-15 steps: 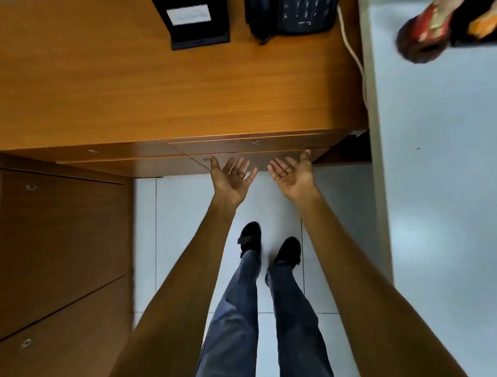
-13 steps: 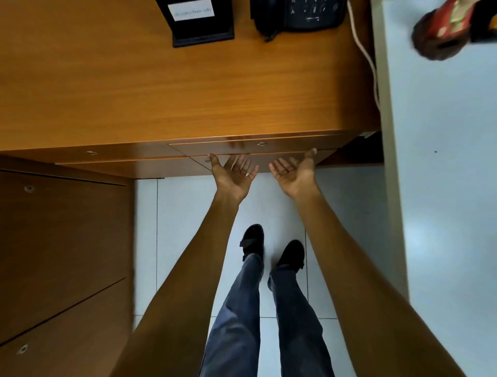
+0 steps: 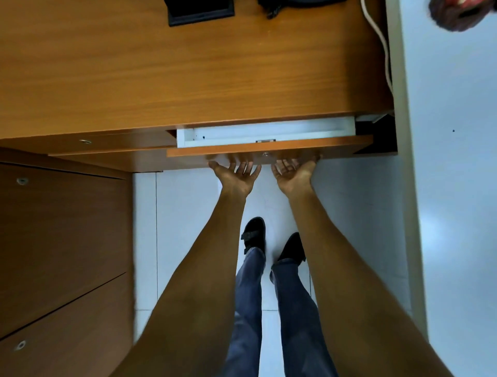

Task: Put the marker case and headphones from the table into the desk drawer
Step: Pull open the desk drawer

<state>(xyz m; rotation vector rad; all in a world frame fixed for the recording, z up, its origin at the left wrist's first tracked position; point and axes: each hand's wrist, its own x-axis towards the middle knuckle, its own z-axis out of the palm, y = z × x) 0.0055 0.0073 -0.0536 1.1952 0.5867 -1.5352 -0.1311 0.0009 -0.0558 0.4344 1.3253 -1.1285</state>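
The desk drawer [image 3: 336, 146] under the wooden desk top [image 3: 188, 75] stands a little way open, and a strip of its white inside [image 3: 269, 131] shows with nothing in it. My left hand [image 3: 236, 177] and my right hand [image 3: 294, 175] are palm up, side by side, with their fingers hooked under the lower edge of the drawer front near its small lock. I cannot make out a marker case or headphones. A red and dark object [image 3: 462, 13] lies at the top right, cut off by the frame edge, and I cannot tell what it is.
A black stand [image 3: 200, 10] and a dark telephone [image 3: 295, 3] sit at the desk's far edge. A white cable [image 3: 382, 45] runs down its right side. A wooden cabinet [image 3: 61, 242] with drawers stands at the left, a white surface [image 3: 451, 188] at the right. My legs stand on white tiles.
Both hands went from open in front of the drawer to hooked under its front edge. The drawer has slid out toward me, and its white inside now shows.
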